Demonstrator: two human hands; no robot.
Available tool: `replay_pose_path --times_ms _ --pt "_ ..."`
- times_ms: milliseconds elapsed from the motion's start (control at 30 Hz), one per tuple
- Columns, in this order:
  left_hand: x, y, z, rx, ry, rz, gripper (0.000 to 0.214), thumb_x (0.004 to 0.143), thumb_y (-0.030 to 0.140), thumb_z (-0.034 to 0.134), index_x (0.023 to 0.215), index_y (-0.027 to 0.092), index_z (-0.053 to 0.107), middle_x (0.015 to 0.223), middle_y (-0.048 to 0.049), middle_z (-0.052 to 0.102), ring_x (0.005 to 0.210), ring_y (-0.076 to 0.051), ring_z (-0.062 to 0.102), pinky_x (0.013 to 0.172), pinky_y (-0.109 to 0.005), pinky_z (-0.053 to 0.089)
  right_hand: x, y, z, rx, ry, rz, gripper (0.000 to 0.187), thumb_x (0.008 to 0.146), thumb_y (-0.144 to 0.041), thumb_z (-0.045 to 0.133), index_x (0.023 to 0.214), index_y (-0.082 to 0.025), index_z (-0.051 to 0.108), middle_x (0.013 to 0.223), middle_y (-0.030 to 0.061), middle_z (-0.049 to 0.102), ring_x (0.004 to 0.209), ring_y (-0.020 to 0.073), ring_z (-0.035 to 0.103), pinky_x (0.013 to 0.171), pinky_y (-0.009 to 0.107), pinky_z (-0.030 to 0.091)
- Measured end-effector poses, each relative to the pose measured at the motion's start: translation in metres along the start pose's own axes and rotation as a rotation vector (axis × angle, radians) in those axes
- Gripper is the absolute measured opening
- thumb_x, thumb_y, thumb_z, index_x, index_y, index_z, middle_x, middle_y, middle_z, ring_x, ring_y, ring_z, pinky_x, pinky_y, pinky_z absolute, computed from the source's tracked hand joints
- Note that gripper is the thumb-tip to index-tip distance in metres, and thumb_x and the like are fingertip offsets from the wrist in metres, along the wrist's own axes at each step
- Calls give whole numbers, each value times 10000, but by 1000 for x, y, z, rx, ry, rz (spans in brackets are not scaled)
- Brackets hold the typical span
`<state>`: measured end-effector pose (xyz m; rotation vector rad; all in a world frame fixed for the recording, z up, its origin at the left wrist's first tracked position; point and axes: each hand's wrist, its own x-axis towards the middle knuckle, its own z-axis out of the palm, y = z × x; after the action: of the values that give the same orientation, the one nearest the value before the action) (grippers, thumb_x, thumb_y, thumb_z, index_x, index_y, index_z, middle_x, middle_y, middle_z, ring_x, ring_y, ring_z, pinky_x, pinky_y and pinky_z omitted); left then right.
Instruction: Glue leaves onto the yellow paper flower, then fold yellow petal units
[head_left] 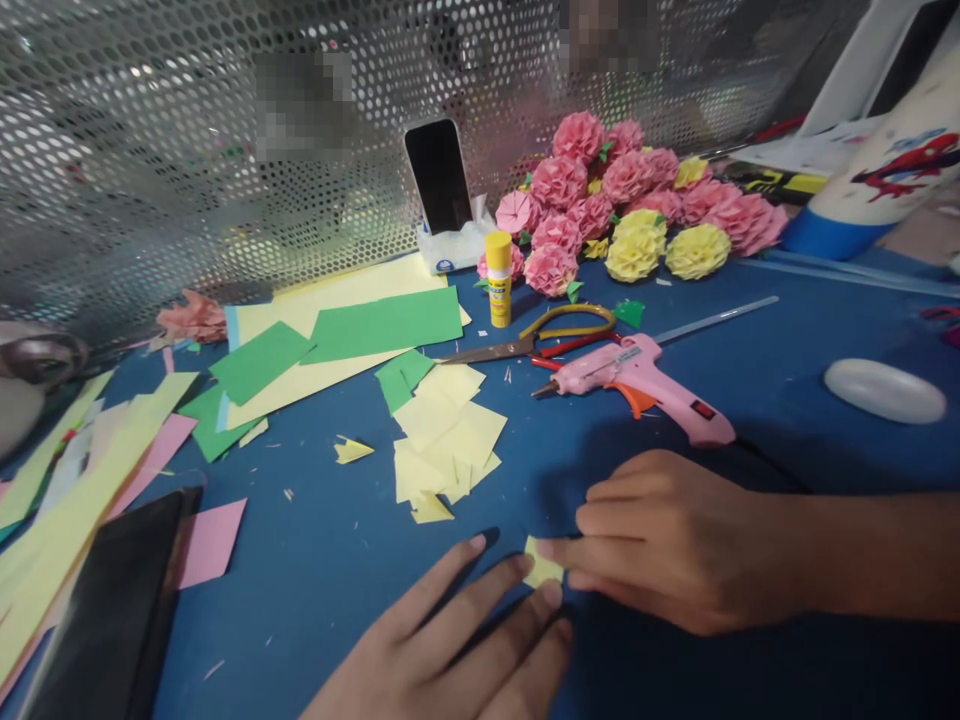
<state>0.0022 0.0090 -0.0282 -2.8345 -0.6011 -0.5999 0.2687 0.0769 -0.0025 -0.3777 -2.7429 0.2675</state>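
A small piece of pale yellow paper (543,566) lies on the blue tabletop between my hands. My left hand (457,640) is open, fingers stretched and spread, with fingertips touching the paper's left and lower edges. From the right, my right hand (675,545) presses the paper with its index fingertip while the other fingers curl in. Just beyond is a loose pile of yellow paper squares (450,440). A pink hot glue gun (645,380) with an orange trigger lies above my right hand, a clear glue stick in its back. Scissors (502,350) rest beside it.
A yellow glue stick tube (499,290) stands near pink and yellow paper flowers (585,200). A phone (437,175) leans on a tissue pack (446,248) before a perforated metal panel (187,180). Green sheets (390,325), paper strips (97,500) and a dark flat device (112,610) lie left.
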Motion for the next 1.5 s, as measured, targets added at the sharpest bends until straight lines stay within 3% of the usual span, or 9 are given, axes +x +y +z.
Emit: replay_pose_path --times_ms 133,167,200,400,633,967,1200,1367,1500 --pt "10 -2 -12 -15 -25 19 391 1083 180 318 1263 190 665 1314 2 663 1255 -159 586 1268 -452 191 -1 -2 3 -72 6 -15 264 1042 -173 385 1085 -119 640 687 -1 605 565 142 514 516 333 292" --pt "14 -2 -16 -29 -120 16 380 1079 171 332 1295 183 644 1327 2 657 1253 -151 584 1274 -434 166 -1 -2 3 -84 -1 -23 258 1037 -167 389 1085 -112 637 682 0 600 559 141 509 510 333 284" --pt "17 -2 -20 -39 -136 6 376 1075 159 337 1295 174 642 1303 1 671 1222 -143 600 1276 -425 155 -1 -2 4 -91 -4 -33 255 1036 -163 389 1074 -111 636 677 0 595 552 140 502 504 332 275" --pt "24 4 -25 -59 -104 -11 340 1055 170 389 1268 127 650 1188 -27 718 1114 -153 639 1275 -403 152 2 0 7 -88 46 -36 339 1062 -191 327 955 -138 644 679 4 594 557 138 499 526 323 268" --pt "23 6 -33 -59 -182 10 374 1063 232 359 1317 113 606 1336 -59 653 1213 -172 598 1252 -391 248 2 2 7 -43 -50 68 299 1076 -305 358 1169 -219 628 857 4 635 665 124 563 549 291 270" --pt "19 9 -30 9 -142 47 361 1049 194 360 1262 110 639 1339 -84 653 1200 -207 609 1212 -437 312 1 3 9 -84 36 23 391 1096 -353 318 1044 -188 668 835 2 615 702 118 563 563 288 290" --pt "20 10 -30 21 -87 -79 380 1030 174 359 1284 91 630 1275 -87 688 1113 -222 647 1101 -424 433 1 3 6 -86 44 9 457 1105 -365 280 966 -193 681 788 -9 589 669 113 529 565 284 282" --pt "18 8 -29 -14 -112 -91 396 1026 179 363 1330 71 592 1326 -78 661 1150 -219 613 1131 -414 386 1 5 6 -179 42 -28 389 1089 -299 349 890 -206 671 744 -22 556 596 131 424 544 314 222" --pt "14 7 -25 -32 -118 -107 425 1027 187 348 1384 75 548 1347 -69 640 1186 -220 567 1174 -424 303 2 2 3 -299 78 -142 278 1047 -178 430 884 -174 655 704 -22 528 607 144 412 555 317 217"
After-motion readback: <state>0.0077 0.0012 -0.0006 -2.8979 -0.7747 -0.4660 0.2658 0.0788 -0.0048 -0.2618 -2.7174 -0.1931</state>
